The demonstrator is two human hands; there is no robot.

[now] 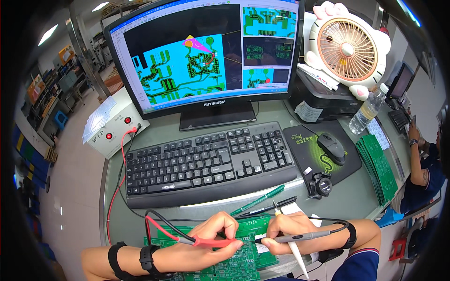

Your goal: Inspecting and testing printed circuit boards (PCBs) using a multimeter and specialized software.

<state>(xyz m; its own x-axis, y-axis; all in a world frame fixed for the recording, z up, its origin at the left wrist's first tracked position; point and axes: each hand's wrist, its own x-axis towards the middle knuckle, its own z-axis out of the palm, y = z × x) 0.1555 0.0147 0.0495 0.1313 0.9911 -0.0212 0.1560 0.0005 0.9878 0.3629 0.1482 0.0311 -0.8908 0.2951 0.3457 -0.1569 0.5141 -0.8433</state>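
My left hand (216, 228) is closed round a red test probe (211, 242), whose red and black leads loop up at its left. A grey test probe (307, 236) is pinched in my right hand (287, 228), its black cable running off to the right. A slim white pointed tool (298, 260) also passes through the right hand, crossing the grey probe. Both hands are over green circuit boards (236, 267) at the table's near edge. Small white paper pieces (263, 247) lie on the boards beside my right fingers. The probe tips are too small to make out.
Beyond my hands are a green pen (258, 200), black keyboard (201, 164), monitor (183, 61) with a board layout, and white box (115, 131). To the right are a mouse (332, 149), stacked green boards (376, 168), bottle (368, 112), fan (347, 49) and another person (424, 173).
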